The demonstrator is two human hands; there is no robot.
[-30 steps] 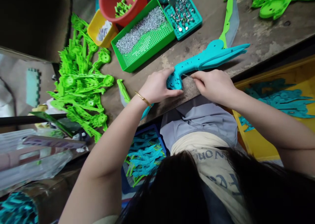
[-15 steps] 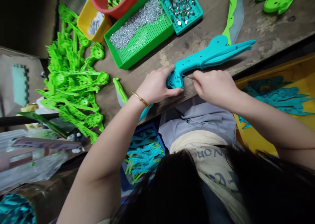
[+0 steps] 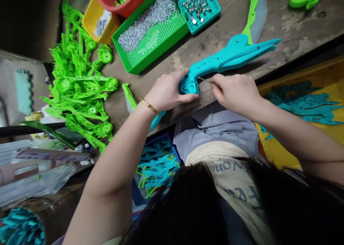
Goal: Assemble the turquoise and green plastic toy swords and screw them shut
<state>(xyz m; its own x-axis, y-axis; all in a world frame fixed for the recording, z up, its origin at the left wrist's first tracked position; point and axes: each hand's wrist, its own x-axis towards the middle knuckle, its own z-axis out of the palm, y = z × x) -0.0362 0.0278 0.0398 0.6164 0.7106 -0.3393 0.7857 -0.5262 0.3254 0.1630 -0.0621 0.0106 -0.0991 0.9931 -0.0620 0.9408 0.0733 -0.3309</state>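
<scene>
A turquoise plastic toy part (image 3: 215, 62), long and bent, lies across the workbench, its pointed end to the right. My left hand (image 3: 168, 92) is closed around its short left end, thumb along the lower edge. In my right hand (image 3: 233, 90), closed in a pinch, is a thin metal rod (image 3: 203, 80). The rod's tip meets the part's lower edge at the bend; its far end is hidden by my fingers. Beyond the part stands a green piece with a translucent blade (image 3: 255, 20). Another green piece (image 3: 129, 96) lies by my left wrist.
A green basket (image 3: 150, 55) of small metal pins, a turquoise tray (image 3: 205, 20) of metal discs, a yellow box (image 3: 107, 29) and a red bowl (image 3: 107, 1) stand behind. Green parts (image 3: 80, 80) are heaped left. A yellow bin (image 3: 285, 151) sits below the bench edge (image 3: 303, 60) at right.
The whole view has shifted slightly. Both hands keep their grip on the part and the rod; a little more of the rod shows between my fingers and the part.
</scene>
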